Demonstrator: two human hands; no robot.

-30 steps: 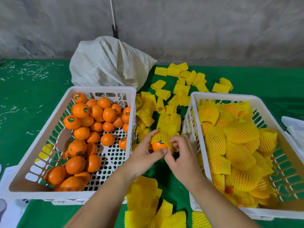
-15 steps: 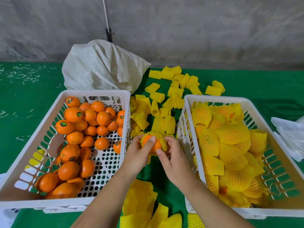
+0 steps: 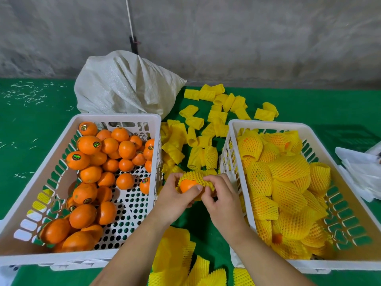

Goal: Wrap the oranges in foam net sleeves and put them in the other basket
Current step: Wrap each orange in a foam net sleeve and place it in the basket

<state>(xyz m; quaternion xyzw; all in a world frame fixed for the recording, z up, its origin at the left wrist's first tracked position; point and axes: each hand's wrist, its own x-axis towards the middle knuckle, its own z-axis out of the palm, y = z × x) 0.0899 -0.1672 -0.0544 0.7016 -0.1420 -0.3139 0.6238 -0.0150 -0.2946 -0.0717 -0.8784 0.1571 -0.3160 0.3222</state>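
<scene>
Between the two baskets, both my hands hold one orange point(image 3: 187, 185) partly covered by a yellow foam net sleeve point(image 3: 198, 177). My left hand point(image 3: 176, 198) cups the fruit from the left with its thumb on the bare peel. My right hand point(image 3: 221, 200) pinches the sleeve's edge on the right side. The left white basket point(image 3: 61, 141) holds several bare oranges point(image 3: 111, 157). The right white basket point(image 3: 340, 174) is filled with several wrapped oranges point(image 3: 284, 182).
Loose yellow sleeves point(image 3: 206, 129) lie scattered on the green mat between and behind the baskets; more sleeves point(image 3: 181, 263) lie near my forearms. A white woven sack point(image 3: 123, 85) sits behind the left basket. White sheets point(image 3: 362, 168) lie at the far right. A grey wall stands behind.
The sleeve has slid further over the orange as both hands turned it; my right fingers shifted onto the sleeve's edge. The camera view moved slightly.
</scene>
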